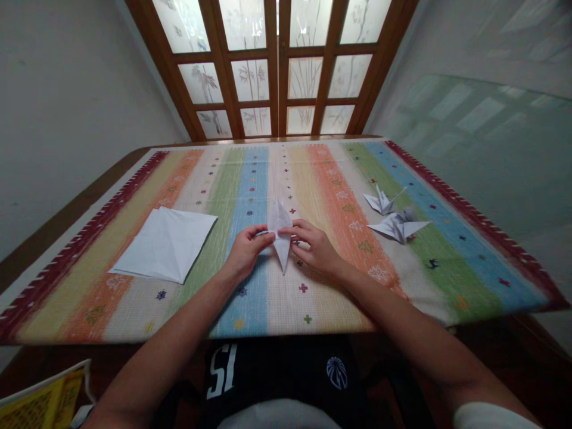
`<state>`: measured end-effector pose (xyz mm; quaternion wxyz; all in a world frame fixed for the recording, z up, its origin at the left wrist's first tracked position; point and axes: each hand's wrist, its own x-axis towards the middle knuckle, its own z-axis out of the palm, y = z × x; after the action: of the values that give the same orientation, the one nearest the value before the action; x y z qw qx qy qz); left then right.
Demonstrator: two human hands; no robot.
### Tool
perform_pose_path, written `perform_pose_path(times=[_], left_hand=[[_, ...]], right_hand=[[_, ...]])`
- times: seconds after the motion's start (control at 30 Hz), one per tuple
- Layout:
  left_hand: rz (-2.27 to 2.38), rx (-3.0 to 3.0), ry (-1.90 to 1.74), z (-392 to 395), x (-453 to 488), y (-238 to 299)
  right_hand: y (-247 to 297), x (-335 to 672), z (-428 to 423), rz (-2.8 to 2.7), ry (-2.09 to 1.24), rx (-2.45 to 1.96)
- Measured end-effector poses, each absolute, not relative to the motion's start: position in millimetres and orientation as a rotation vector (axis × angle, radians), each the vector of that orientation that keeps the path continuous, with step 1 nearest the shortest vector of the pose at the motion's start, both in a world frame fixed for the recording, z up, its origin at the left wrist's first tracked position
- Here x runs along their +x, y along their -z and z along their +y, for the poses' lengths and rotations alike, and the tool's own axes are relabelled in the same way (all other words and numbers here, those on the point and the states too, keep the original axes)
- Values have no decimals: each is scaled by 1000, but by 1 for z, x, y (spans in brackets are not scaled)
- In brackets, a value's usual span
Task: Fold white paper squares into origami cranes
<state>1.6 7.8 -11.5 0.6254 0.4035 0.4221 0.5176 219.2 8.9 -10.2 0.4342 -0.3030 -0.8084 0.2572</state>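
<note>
L hand (246, 249) & R hand (318, 245) grip part-folded paper (282, 250) (2 paper birds (414, 228) done, flat sheets (163, 245) unshaped)

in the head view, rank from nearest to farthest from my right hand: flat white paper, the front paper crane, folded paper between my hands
1. Folded paper: at the fingers of the right hand, on its left side.
2. Front paper crane: off to the right.
3. Flat white paper: left, beyond the left hand.

Striped cloth (257, 173) over a table (80, 208), glass-paned wooden doors (273, 65) beyond, yellow object (44, 402) lower left.
</note>
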Motion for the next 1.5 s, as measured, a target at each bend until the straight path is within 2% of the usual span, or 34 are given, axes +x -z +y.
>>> perform_pose_path(times=[0.13,0.37,0.63,1.13,1.5], left_hand=[[931,957,-1197,7,2,10],[923,959,-1200,7,1,9],[1003,1140,-1356,6,4,7],[985,1616,-1334,-5,4,5],[1088,1746,-1321,-6,7,4]], right_hand=[[10,221,10,-2006,-636,-729],[12,222,11,-1928,-833,-712],[14,223,12,-1918,-924,-710],[16,226,17,-1848,-756,-835],[12,217,12,-1512,-1177,-914]])
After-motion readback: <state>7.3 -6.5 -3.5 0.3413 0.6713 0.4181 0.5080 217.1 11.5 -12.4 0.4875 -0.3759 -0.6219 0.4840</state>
